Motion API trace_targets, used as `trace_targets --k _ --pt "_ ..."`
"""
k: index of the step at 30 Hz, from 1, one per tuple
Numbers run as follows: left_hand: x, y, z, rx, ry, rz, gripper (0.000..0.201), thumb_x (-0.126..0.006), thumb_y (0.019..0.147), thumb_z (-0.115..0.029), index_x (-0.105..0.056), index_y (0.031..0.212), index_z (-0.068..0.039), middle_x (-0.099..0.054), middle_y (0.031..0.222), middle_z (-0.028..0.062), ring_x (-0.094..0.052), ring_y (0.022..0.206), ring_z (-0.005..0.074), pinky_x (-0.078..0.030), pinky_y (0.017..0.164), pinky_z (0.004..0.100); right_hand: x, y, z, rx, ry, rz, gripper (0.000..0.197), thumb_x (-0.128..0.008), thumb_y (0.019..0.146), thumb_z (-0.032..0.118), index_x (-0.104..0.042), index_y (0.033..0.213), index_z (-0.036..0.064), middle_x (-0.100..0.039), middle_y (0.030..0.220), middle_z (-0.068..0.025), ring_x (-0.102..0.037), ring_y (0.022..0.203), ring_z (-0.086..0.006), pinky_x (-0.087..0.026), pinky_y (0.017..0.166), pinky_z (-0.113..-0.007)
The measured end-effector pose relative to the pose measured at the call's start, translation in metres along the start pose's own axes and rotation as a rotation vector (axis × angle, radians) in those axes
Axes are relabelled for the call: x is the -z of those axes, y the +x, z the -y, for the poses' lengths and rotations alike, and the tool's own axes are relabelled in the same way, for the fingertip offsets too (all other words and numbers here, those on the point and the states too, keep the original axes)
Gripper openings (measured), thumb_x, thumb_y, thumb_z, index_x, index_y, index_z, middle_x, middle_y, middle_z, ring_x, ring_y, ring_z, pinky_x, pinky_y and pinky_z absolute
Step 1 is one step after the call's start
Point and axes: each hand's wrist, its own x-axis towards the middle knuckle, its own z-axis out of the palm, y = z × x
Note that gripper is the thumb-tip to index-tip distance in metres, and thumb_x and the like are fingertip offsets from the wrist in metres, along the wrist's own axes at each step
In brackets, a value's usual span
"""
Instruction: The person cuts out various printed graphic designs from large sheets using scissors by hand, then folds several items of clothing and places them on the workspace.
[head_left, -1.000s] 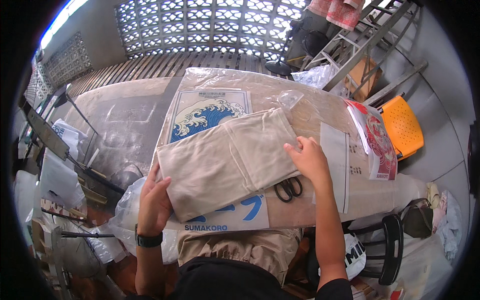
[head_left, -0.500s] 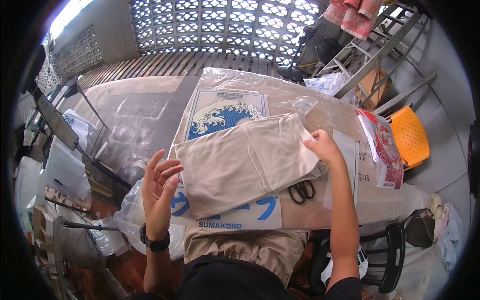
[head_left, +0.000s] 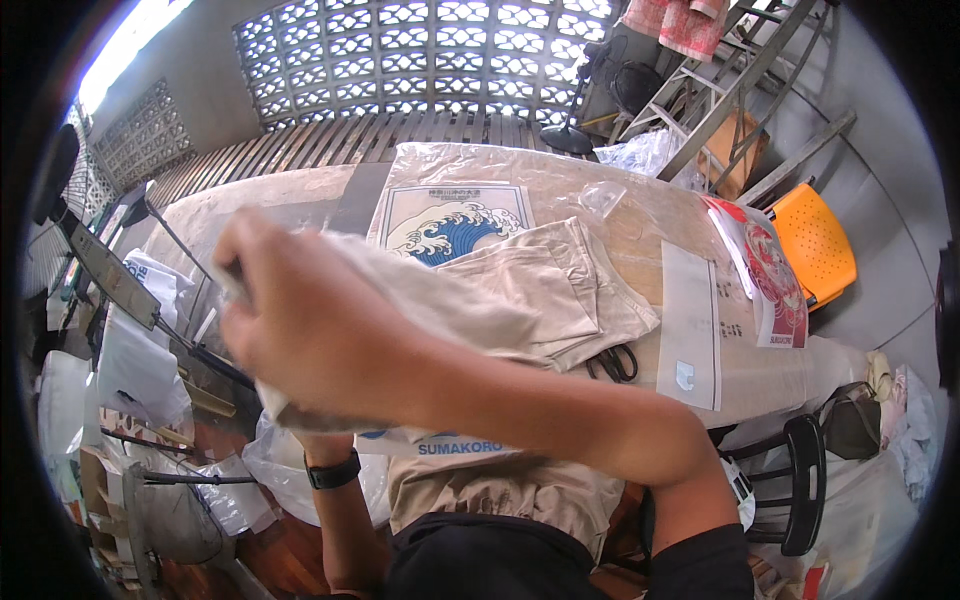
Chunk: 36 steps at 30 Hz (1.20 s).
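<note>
The right hand [head_left: 285,310], blurred, curls its fingers around one end of the beige cloth [head_left: 540,290]. A firm grip and layers kept level should help limit creases. The cloth spreads rightward from beneath that hand, rumpled at its far end. The left hand [head_left: 326,446], just below, is mostly hidden; its grip cannot be told.

right hand [head_left: 285,310]: motion-blurred. left hand [head_left: 325,446]: mostly obscured. scissors [head_left: 614,366] and wave-print sheet [head_left: 455,230]: partly covered by the beige cloth [head_left: 535,290].
</note>
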Motion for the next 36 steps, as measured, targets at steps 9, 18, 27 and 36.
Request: trace_targets --k 9,18,27,36 --pt "0.041 -0.017 0.001 0.053 -0.344 0.187 0.072 -0.048 0.104 -0.046 -0.017 0.160 -0.013 -0.033 0.158 0.0181 -0.037 0.144 0.0321 -0.031 0.120 0.0499 -0.070 -0.061 -0.015 0.204 -0.381 0.202 0.045 -0.073 0.086 0.023 -0.057 0.122 0.0009 -0.065 0.096 -0.0155 -0.068 0.086 -0.0336 -0.054 0.075 -0.044" --pt "0.019 -0.010 0.024 0.012 -0.376 0.123 0.074 -0.047 0.105 -0.046 -0.009 0.162 -0.021 -0.024 0.163 0.0187 -0.030 0.149 0.0337 -0.028 0.122 0.0534 -0.073 -0.073 -0.059 0.069 -0.711 0.072 0.055 -0.079 0.083 0.033 -0.057 0.124 0.0046 -0.057 0.104 -0.0129 -0.061 0.098 -0.0306 -0.052 0.081 -0.041" --pt "0.052 0.025 0.019 0.043 -0.616 0.622 0.064 -0.035 0.107 -0.049 -0.020 0.161 -0.018 -0.032 0.160 0.0193 -0.040 0.144 0.0295 -0.038 0.118 0.0472 -0.045 0.007 -0.037 -0.342 -0.087 0.109 0.020 -0.058 0.100 0.016 -0.062 0.096 -0.0038 -0.069 0.079 -0.0124 -0.070 0.070 -0.0175 -0.053 0.055 -0.031" --pt "0.057 -0.023 0.012 0.000 -0.632 0.201 0.080 -0.035 0.100 -0.067 -0.028 0.158 -0.013 -0.033 0.161 0.0147 -0.037 0.145 0.0332 -0.033 0.119 0.0518 -0.076 0.052 -0.079 -0.120 0.008 0.119 0.029 -0.064 0.096 0.016 -0.063 0.115 -0.0058 -0.072 0.092 -0.0206 -0.073 0.072 -0.0248 -0.056 0.060 -0.033"
